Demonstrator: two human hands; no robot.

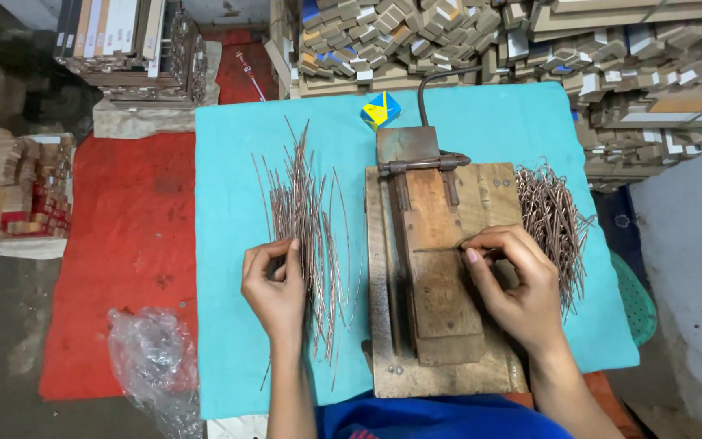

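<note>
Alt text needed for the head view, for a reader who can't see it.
Seen from above, a person's left hand picks at a loose pile of straight wires on a turquoise cloth, while the right hand rests on a wooden jig. Bent wires lie heaped to its right.

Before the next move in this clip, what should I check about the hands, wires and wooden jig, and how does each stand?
1. Left hand on the straight wires: ok, fingers pinch into the pile.
2. Right hand at the wooden jig: ok, fingertips on its board.
3. Wire seated in jig: cannot tell, fingers hide it.
4. Bent wires piled clear of jig: ok, beside its right edge.
5. Jig flat on the teal cloth: ok.
</note>
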